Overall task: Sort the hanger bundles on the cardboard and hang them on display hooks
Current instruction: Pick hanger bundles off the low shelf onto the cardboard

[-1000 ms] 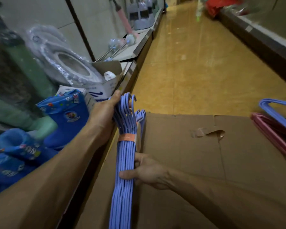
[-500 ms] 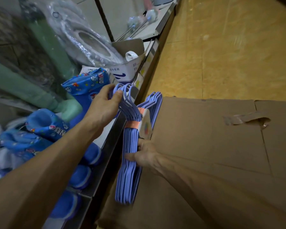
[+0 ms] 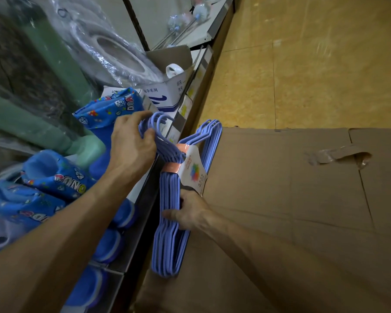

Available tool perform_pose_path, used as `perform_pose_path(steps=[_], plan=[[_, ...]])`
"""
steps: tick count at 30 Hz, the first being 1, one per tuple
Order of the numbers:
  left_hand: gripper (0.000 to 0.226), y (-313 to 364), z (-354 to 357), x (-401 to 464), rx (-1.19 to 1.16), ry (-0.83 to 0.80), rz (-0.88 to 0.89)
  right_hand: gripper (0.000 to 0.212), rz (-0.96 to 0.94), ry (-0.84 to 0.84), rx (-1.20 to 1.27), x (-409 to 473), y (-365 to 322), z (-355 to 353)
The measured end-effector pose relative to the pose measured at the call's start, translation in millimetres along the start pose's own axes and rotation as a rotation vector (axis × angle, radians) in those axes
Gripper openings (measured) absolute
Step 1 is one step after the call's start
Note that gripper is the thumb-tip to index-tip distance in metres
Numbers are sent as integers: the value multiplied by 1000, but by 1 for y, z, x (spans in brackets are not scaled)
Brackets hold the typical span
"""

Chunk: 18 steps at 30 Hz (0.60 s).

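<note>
A bundle of lilac-blue hangers (image 3: 168, 240), bound by an orange band with a white label, stands on edge at the left edge of the big cardboard box (image 3: 280, 199). My left hand (image 3: 131, 143) grips the hook ends of the hangers at the top of the bundle. My right hand (image 3: 190, 213) holds the bundle's lower middle, thumb across the hanger bars. The bundle hangs partly over the gap between the cardboard and the shelf. No display hook shows.
To the left runs a metal shelf (image 3: 145, 222) with blue printed kids' boots (image 3: 54, 184), green wrapped rolls (image 3: 54, 55) and a white carton (image 3: 167, 96). Yellow tiled floor (image 3: 303, 64) lies beyond the cardboard. Torn tape (image 3: 339, 154) marks the box top.
The view has tilted down and left. The bundle has shifted left toward the shelf edge, and my left hand has closed more tightly over the hooks. The pink and blue hangers at right are out of view.
</note>
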<state>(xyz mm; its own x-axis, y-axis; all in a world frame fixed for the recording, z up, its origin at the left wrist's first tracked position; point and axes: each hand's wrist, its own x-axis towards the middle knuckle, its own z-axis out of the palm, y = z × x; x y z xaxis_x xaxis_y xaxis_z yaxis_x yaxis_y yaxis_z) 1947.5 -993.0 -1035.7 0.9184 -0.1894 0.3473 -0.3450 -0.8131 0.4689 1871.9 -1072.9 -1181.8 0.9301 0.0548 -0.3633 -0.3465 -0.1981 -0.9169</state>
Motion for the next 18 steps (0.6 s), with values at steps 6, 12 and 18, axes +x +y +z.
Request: perform_pose_path(steps=[6,12,18], plan=[[35,2,-8,3,1,22,-31,32,72,-45,49,-19,-10,-33],[26,66,-4,2,-196,220,74,9,-44,90,-171,-64,-13,-112],[18,130,30,-24,-466,37,77,12,-52,251,-226,-138,-1,-192]])
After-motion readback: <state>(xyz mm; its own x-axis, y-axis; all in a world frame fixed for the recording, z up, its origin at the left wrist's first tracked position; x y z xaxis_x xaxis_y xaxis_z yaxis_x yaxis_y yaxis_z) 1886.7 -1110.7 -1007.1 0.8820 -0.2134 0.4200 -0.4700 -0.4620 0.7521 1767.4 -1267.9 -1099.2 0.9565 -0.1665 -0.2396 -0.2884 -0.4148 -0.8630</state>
